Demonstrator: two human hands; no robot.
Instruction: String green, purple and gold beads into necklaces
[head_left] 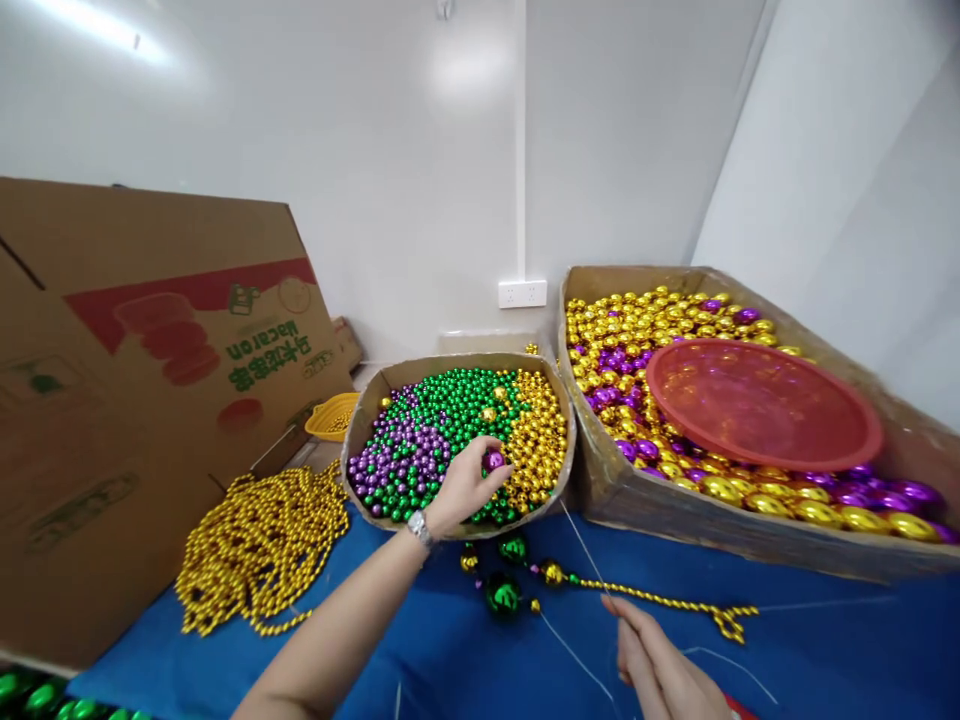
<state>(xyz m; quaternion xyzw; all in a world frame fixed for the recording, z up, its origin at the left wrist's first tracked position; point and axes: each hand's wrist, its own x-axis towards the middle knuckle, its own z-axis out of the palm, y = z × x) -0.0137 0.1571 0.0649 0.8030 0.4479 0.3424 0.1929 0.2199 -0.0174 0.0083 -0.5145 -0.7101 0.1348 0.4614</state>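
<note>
My left hand [469, 482], with a watch [420, 528] on its wrist, reaches over a cardboard box [457, 534] of small green, purple and gold beads. Its thumb and fingers curl around a shiny purple bead [493, 460]. My right hand [664, 665] pinches a thin white string [581, 545] above the blue cloth [420, 650]. Below the box lie strung beads: big green balls [502, 595], a gold ball [553, 572] and a chain of small gold beads [660, 597]. A loose length of string trails from a small gold bead [535, 605].
At right stands a large box [637, 500] of gold and purple beads, with a red plastic basin [765, 405] on top. A heap of gold bead chains [262, 545] lies left, beside a big carton [112, 400]. Behind it sits a yellow basket [322, 420].
</note>
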